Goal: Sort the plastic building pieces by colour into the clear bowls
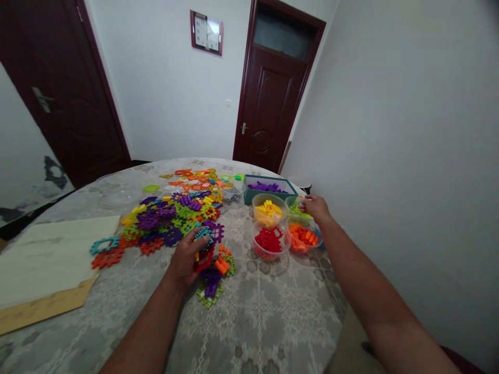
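My left hand (187, 257) is closed round a cluster of interlocking plastic building pieces (204, 239), with blue, red and purple ones showing. Orange, green and purple pieces (212, 283) lie or hang just beside and below it; whether they are joined to the cluster I cannot tell. Over at the right, my right hand (315, 208) is at a clear bowl of green pieces (295, 206), fingers drawn together. What they pinch, if anything, is too small to make out. Nearest to that hand stands a clear bowl of orange pieces (303, 238).
Clear bowls hold yellow pieces (268, 209) and red pieces (268, 240). Behind them is a teal box (249, 196) with purple pieces. A mixed heap of pieces (163, 215) spreads across the left middle of the patterned table (249, 322). A pale sheet (50, 254) lies at left.
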The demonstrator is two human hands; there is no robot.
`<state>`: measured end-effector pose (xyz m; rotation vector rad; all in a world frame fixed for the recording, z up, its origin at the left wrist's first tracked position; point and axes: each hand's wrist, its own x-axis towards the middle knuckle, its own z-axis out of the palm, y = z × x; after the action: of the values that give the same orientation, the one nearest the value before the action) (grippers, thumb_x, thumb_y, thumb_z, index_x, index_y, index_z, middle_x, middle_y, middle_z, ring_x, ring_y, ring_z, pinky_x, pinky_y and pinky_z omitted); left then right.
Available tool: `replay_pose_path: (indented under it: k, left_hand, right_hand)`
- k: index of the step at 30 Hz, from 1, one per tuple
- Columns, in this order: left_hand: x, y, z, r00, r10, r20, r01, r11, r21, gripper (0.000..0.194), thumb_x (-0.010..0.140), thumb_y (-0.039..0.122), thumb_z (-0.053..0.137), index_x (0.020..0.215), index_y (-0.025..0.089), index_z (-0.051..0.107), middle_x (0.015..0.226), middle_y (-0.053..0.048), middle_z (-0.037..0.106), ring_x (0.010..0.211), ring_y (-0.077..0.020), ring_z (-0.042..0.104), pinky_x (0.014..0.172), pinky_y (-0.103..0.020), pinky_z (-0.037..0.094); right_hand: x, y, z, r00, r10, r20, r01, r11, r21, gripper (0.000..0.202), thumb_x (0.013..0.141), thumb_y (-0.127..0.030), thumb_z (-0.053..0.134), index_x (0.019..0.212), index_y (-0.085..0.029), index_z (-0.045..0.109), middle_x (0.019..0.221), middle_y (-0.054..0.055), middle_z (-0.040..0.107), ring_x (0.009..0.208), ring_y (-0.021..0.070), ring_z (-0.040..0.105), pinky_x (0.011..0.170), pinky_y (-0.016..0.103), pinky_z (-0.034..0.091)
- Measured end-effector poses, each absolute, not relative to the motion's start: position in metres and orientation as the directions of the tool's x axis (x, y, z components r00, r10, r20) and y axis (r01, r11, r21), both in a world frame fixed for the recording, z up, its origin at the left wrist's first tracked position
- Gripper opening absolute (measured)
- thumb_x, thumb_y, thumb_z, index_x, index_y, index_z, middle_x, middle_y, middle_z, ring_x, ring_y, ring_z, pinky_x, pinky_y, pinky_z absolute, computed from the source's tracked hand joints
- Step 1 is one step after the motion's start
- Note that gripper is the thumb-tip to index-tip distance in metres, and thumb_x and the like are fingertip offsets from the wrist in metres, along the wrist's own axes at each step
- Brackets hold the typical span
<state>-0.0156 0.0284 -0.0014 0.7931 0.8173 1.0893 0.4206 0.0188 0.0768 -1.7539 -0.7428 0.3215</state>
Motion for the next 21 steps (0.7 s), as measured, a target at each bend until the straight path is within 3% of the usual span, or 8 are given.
replay_pose_path:
  k: [7,9,12,14,17,21]
  left_hand:
    - [-0.014,0.024,0.002,0.257,0.959,-0.119,-0.433,0.224,0.873,0.050,0.068,0.033,0.091,0.110,0.023,0.066,0.077,0.003,0.065,0.052,-0.0107,0.059,0.036,-0.015,0.041]
    - [-0.013,0.023,0.002,0.257,0.959,-0.118,-0.437,0.224,0.871,0.052,0.068,0.034,0.091,0.111,0.023,0.066,0.075,0.004,0.062,0.050,-0.0097,0.056,0.035,-0.015,0.038]
    - [-0.012,0.021,0.002,0.245,0.961,-0.127,-0.446,0.228,0.866,0.055,0.067,0.034,0.093,0.114,0.023,0.065,0.076,0.005,0.061,0.051,-0.0089,0.055,0.036,-0.015,0.038]
    - [-0.013,0.020,0.002,0.249,0.960,-0.128,-0.442,0.230,0.867,0.055,0.069,0.035,0.093,0.115,0.023,0.066,0.077,0.004,0.063,0.053,-0.0092,0.056,0.038,-0.015,0.040]
    - [-0.014,0.019,0.002,0.280,0.955,-0.100,-0.433,0.219,0.875,0.052,0.071,0.036,0.092,0.115,0.023,0.067,0.080,0.003,0.065,0.057,-0.0104,0.059,0.044,-0.017,0.047]
    - [-0.014,0.018,0.003,0.314,0.948,-0.062,-0.408,0.194,0.892,0.049,0.071,0.038,0.092,0.111,0.021,0.070,0.084,0.001,0.067,0.060,-0.0120,0.062,0.047,-0.019,0.049]
  right_hand:
    - [0.381,0.006,0.091,0.663,0.690,0.291,0.434,-0.037,-0.900,0.026,0.089,-0.018,0.059,0.108,-0.012,0.076,0.102,0.012,0.078,0.066,0.0133,0.070,0.058,0.024,0.057]
    - [0.346,-0.004,0.092,0.541,0.776,0.324,0.481,0.031,-0.876,0.025,0.091,-0.022,0.060,0.108,-0.014,0.077,0.101,0.011,0.079,0.068,0.0150,0.072,0.059,0.025,0.057]
    - [0.280,-0.024,0.088,0.204,0.920,0.335,0.534,0.182,-0.826,0.026,0.094,-0.031,0.064,0.113,-0.018,0.077,0.100,0.010,0.079,0.070,0.0178,0.074,0.060,0.028,0.058]
    - [0.237,-0.035,0.080,0.050,0.946,0.319,0.517,0.249,-0.819,0.029,0.096,-0.032,0.064,0.120,-0.021,0.076,0.106,0.008,0.080,0.070,0.0177,0.074,0.062,0.029,0.057]
    - [0.190,-0.041,0.065,-0.031,0.947,0.319,0.528,0.287,-0.799,0.036,0.096,-0.031,0.068,0.131,-0.026,0.073,0.102,0.005,0.080,0.071,0.0182,0.073,0.066,0.031,0.056]
    - [0.166,-0.029,0.048,-0.016,0.957,0.290,0.494,0.259,-0.830,0.034,0.095,-0.027,0.066,0.128,-0.027,0.074,0.089,0.002,0.078,0.070,0.0190,0.070,0.066,0.030,0.053]
